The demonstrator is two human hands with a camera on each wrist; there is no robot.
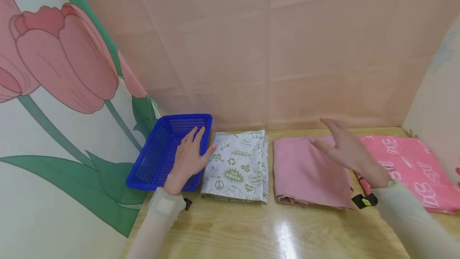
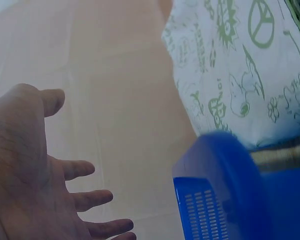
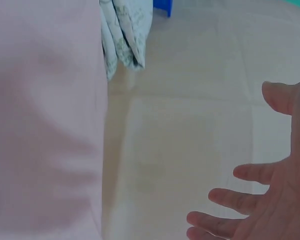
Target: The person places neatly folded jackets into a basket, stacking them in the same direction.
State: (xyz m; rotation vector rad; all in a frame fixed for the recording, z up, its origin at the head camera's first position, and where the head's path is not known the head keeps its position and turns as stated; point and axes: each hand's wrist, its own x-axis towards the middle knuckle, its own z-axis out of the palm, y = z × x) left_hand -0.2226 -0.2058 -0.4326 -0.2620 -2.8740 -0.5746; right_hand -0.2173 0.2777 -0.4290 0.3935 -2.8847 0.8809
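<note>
Hanging in the air, both hands hold nothing: the left hand (image 1: 188, 157) has its fingers extended and its thumb spread wide, and the right hand (image 1: 349, 153) is spread much the same way, palm and thumb well apart. Neither appears to touch anything; both wrist views show bare space between the fingers and the nearest goods.

Under the left hand is the blue basket (image 1: 143, 167), at the left end of the row. Its near rim could catch the fingers or cuff if that hand sweeps sideways too low, and a knock might push the basket into the white-and-green printed cloth (image 1: 235, 176), which lies folded just beside it. That cloth shows several layers along its right edge, so a pinch taking only the top one would probably pull the fold open.

Below the right hand is the plain pink cloth (image 1: 305, 175), also folded, its front edge slightly ruffled; a shallow grip there risks the same slippage. Farther right, the bright pink patterned cloth (image 1: 427, 171) lies close by, and the right sleeve (image 1: 406, 215) reaches in near it, so a low forearm could drag it across the wooden table (image 1: 233, 231).
</note>
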